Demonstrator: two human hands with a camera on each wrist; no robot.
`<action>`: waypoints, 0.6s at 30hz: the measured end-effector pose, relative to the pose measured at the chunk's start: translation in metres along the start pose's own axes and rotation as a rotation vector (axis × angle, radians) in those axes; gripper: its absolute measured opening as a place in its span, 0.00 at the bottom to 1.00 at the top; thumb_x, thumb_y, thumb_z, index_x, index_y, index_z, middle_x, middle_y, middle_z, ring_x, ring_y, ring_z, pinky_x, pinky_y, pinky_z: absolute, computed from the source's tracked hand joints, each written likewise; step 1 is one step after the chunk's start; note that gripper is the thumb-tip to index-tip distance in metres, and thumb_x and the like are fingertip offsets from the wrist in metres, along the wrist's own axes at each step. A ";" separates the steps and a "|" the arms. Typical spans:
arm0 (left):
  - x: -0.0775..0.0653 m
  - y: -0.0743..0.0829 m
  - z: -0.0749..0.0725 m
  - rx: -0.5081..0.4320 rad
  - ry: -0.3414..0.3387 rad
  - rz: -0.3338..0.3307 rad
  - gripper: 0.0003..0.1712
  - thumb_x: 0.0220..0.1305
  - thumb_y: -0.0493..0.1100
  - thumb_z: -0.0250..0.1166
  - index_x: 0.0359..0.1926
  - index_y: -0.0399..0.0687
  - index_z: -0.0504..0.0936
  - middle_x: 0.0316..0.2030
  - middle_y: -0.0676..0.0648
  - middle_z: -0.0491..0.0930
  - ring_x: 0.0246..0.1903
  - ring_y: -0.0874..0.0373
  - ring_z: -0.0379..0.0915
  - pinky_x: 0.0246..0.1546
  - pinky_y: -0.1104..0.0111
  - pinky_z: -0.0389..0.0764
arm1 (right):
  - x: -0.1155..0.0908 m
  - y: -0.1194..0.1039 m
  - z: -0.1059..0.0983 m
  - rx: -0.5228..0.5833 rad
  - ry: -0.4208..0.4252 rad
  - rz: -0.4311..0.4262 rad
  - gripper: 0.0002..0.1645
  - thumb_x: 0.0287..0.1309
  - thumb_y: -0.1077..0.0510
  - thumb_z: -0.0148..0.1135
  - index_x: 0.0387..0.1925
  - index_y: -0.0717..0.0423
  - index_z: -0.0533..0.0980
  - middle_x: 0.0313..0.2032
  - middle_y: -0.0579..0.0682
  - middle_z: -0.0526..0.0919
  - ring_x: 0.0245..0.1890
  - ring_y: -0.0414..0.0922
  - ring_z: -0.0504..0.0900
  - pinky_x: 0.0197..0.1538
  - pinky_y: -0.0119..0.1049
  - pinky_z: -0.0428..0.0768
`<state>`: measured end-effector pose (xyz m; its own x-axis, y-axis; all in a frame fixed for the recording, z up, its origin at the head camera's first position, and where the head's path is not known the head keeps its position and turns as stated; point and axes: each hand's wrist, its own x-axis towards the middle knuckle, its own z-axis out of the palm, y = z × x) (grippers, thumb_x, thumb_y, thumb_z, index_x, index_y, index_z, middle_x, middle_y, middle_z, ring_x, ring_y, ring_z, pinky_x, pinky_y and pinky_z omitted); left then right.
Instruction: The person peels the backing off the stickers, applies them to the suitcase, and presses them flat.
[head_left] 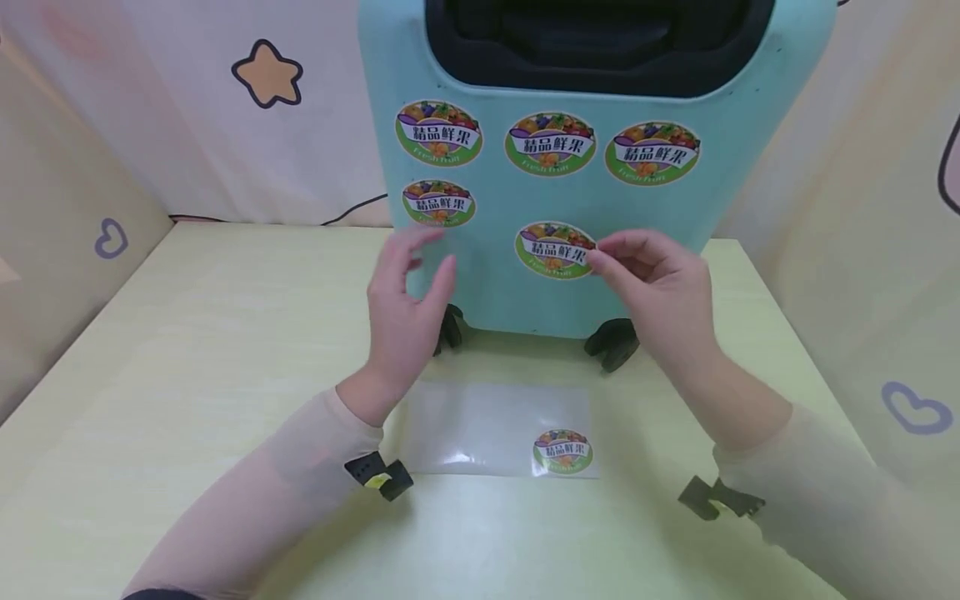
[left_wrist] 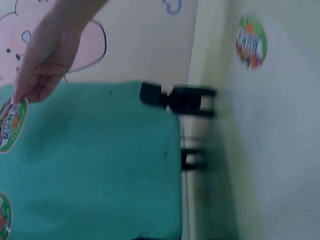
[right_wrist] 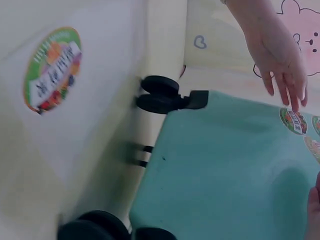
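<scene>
Left hand (head_left: 405,304) loosely spread, right hand (head_left: 663,292) pinching a fruit sticker (head_left: 553,252), edge hidden, suitcase (head_left: 510,307) top cut off.

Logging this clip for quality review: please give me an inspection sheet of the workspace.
Surface: pale yellow-green tabletop.
Job's things: turquoise suitcase standing on it, four oval fruit stickers on its front; fifth sticker held there; backing sheet on the tabletop with one last sticker.
Clutter: nothing seen.
Left grip: holds nothing; fingertips near the lower-left sticker, contact unclear.
Right grip: pinches the fifth sticker's edge.
Cables: thin black line behind the tabletop; cord or print, unclear.
Surroundings: pale backdrop with printed star.
</scene>
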<state>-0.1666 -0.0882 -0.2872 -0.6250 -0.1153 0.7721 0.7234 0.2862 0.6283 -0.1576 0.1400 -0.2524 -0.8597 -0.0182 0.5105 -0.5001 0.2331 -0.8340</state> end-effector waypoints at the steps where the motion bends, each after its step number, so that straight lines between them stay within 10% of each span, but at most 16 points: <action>1: 0.005 -0.002 -0.002 0.039 0.031 0.014 0.22 0.61 0.39 0.60 0.54 0.34 0.71 0.56 0.43 0.71 0.56 0.59 0.64 0.53 0.61 0.66 | 0.005 -0.001 0.001 0.003 0.004 -0.027 0.10 0.54 0.63 0.65 0.35 0.67 0.79 0.30 0.45 0.83 0.31 0.41 0.82 0.40 0.26 0.78; 8: 0.033 -0.015 0.002 0.137 0.009 -0.244 0.58 0.55 0.55 0.68 0.73 0.50 0.37 0.72 0.53 0.31 0.68 0.67 0.27 0.66 0.61 0.41 | 0.025 -0.003 0.015 -0.025 -0.005 -0.086 0.12 0.53 0.62 0.66 0.36 0.69 0.79 0.30 0.46 0.83 0.32 0.39 0.82 0.40 0.27 0.78; 18: 0.042 -0.022 0.016 0.124 0.020 -0.316 0.68 0.47 0.58 0.72 0.72 0.51 0.30 0.71 0.53 0.33 0.66 0.68 0.33 0.64 0.71 0.46 | 0.032 -0.005 0.022 -0.075 0.006 -0.091 0.12 0.54 0.61 0.66 0.36 0.68 0.79 0.31 0.48 0.83 0.31 0.39 0.81 0.39 0.27 0.78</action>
<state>-0.2134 -0.0845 -0.2698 -0.8061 -0.2349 0.5432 0.4527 0.3465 0.8216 -0.1847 0.1166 -0.2366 -0.8104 -0.0365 0.5848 -0.5667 0.3026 -0.7664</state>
